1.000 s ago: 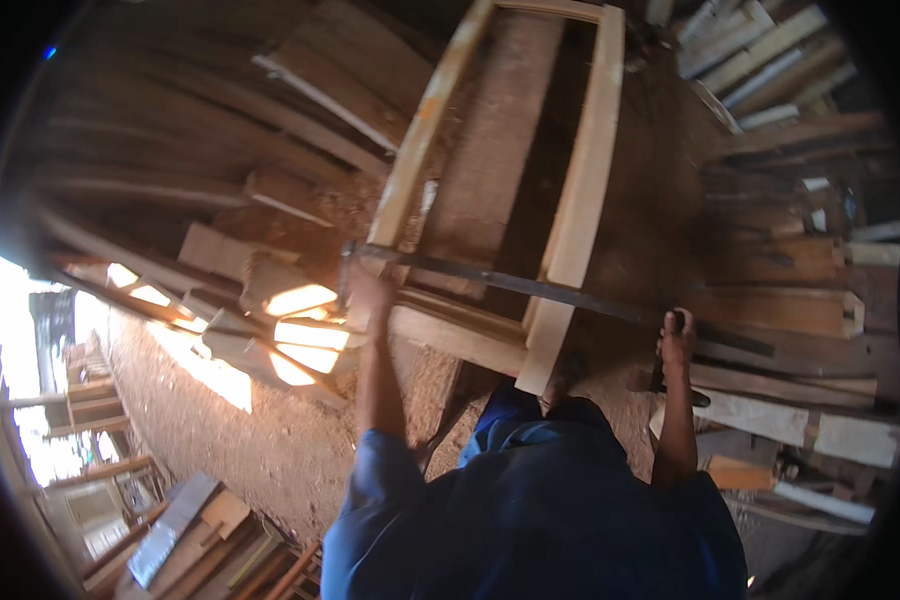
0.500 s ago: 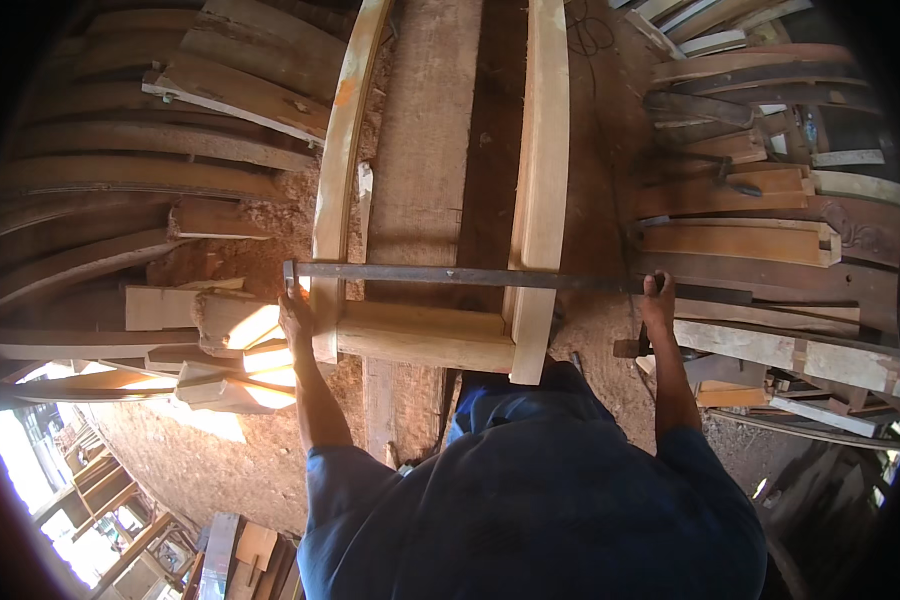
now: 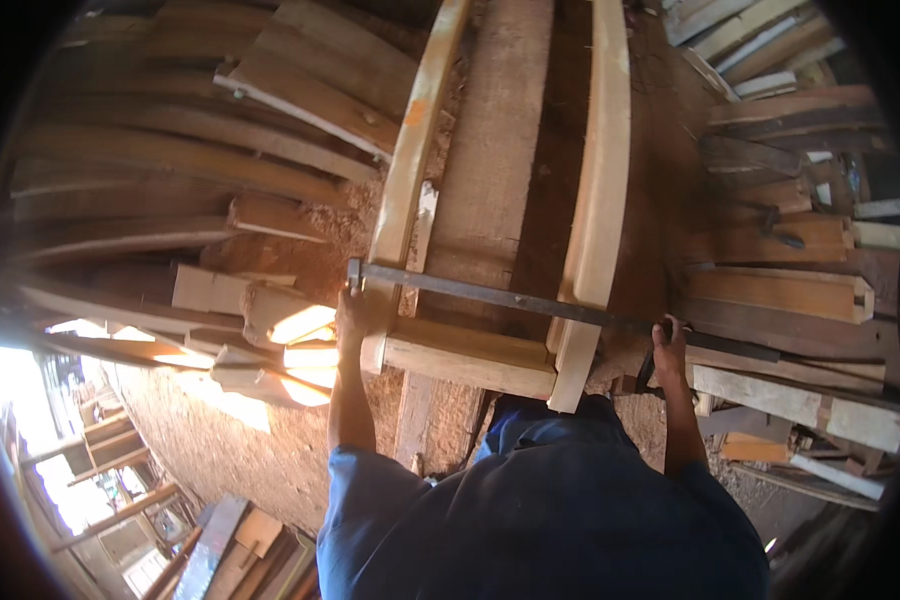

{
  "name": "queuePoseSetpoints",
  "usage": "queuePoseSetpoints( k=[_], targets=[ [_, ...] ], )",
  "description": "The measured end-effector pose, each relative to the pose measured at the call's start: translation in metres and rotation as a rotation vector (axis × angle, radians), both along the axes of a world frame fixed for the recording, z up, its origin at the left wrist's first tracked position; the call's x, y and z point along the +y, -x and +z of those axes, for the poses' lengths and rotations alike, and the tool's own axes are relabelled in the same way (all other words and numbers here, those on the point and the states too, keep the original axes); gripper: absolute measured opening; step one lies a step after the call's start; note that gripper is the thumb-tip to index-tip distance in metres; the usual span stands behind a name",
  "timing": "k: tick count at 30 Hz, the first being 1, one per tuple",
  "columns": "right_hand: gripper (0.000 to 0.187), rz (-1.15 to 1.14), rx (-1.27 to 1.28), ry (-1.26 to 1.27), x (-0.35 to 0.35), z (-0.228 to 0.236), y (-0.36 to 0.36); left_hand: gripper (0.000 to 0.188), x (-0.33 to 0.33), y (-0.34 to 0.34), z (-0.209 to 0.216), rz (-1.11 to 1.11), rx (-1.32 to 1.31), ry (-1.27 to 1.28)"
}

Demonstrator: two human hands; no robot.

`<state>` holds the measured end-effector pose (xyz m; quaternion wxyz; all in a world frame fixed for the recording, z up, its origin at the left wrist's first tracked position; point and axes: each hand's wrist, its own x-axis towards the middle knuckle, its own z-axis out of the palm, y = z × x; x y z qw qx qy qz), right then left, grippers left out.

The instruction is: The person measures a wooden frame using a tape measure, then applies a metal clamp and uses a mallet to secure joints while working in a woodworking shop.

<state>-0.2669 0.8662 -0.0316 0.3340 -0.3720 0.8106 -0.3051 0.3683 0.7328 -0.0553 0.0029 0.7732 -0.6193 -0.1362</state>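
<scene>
Bar clamp: a long, flat strip of dark grey metal [image 3: 515,299], slightly slanted, is seen crossing over both side rails near the frame's close end; its left end is finished with a squared block, and its right end is carried well past the frame.
Wooden frame: two long, pale, smooth-planed side rails [image 3: 592,220] are joined by a thick crosspiece [image 3: 470,360]; an orange smear is shown on the left rail.
Plank beneath: a broad, brown, rough-grained board [image 3: 490,150] is seen between the rails.
Left hand [image 3: 351,312]: raised just outside the left rail, with the forearm held nearly upright; the clamp's end block is grasped by the fingers, though their undersides are hidden.
Right hand [image 3: 669,347]: held out to the right of the frame, the elbow bent; the clamp's dark fitting by the bar is clasped by curled fingers.
Sleeves: blue cloth [image 3: 370,490] is worn, softly creased, ending above the forearms.
Floor: brown, grainy ground [image 3: 250,430] is brightened by sun patches.
Stacked timber: rough boards [image 3: 200,170] are piled at left; squared, orange-brown lengths [image 3: 770,290] are heaped at right.
</scene>
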Motion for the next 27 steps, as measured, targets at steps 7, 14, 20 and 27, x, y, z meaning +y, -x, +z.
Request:
queuePoseSetpoints(
  k=[7, 14, 20, 27],
  targets=[
    [0.044, -0.008, 0.130, -0.109, -0.010, 0.014, -0.008, 0.043, 0.008, -0.007, -0.005, 0.179, 0.173, 0.073],
    [0.050, -0.071, 0.394, -0.082, 0.005, -0.016, 0.021, 0.033, 0.002, 0.040, -0.016, 0.096, 0.309, -0.025],
    [0.057, -0.216, 0.226, -0.223, -0.024, 0.020, -0.011, 0.032, 0.000, 0.005, -0.021, 0.026, 0.159, 0.121],
    [0.057, -0.046, -0.079, 0.024, -0.003, 0.053, 0.017, 0.042, 0.013, -0.010, -0.031, -0.318, 0.107, 0.236]
  ],
)
